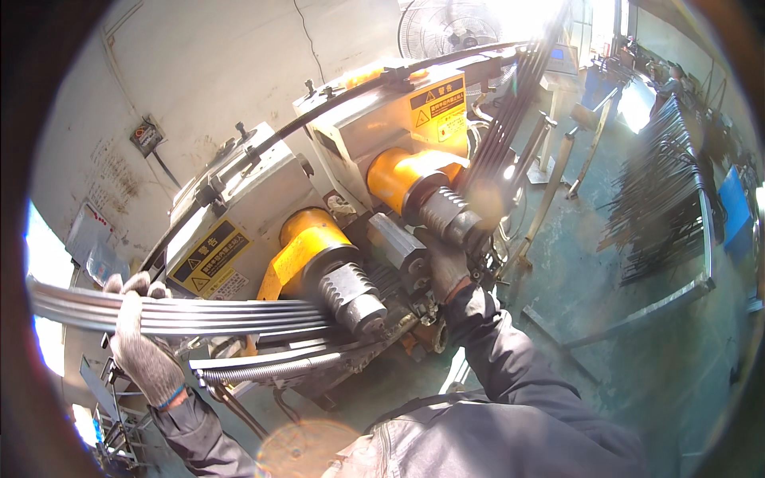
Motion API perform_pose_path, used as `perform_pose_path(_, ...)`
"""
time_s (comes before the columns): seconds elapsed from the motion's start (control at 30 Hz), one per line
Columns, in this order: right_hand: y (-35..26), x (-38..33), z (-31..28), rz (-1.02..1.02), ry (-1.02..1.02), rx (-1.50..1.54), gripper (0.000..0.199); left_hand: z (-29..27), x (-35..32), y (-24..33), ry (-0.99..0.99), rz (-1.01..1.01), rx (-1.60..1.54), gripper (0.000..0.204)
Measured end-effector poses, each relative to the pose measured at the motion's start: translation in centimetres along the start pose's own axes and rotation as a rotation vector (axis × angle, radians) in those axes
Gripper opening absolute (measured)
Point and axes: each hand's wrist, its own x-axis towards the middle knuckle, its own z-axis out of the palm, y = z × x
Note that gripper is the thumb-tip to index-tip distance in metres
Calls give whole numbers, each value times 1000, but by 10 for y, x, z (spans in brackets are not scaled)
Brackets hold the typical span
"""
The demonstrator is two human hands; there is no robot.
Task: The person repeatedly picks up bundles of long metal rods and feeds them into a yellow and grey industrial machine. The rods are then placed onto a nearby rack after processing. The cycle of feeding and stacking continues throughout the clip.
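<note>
My left hand (143, 350), in a grey knit glove, is closed round a bundle of metal rods (231, 317) at the left. The rods run level to the left ribbed roller (349, 295) of a bending machine (239, 211). My right hand (446, 269), gloved too, reaches in beside a grey steel block (397, 243), below the right ribbed roller (446, 211). Its fingers are hidden by shadow and machine parts. Another part of a rod bundle (510, 119) slants up from the right roller; whether both bundles join behind the block is hidden.
Yellow collars (307, 227) carry the rollers. A ribbed hose (271, 370) runs along the machine's front. On the right, a large pile of bent rods (665, 191) lies by a metal rail (637, 319). Metal stands (550, 179) and a fan (450, 28) are farther back.
</note>
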Motion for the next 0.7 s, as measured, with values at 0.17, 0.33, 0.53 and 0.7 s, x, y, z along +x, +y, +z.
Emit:
perform_pose_path(0.17,9,4,-7,-179,-58,-140,23,73,4,13,-63,16,103,48)
perform_pose_path(0.33,8,5,-10,-200,-84,-214,24,129,13,11,-159,-81,370,36)
perform_pose_path(0.53,10,9,-13,25,-114,-83,28,141,34,-6,-796,848,917,22)
perform_pose_path(0.7,18,12,-15,-109,-132,-277,31,136,36,-11,-758,551,729,24)
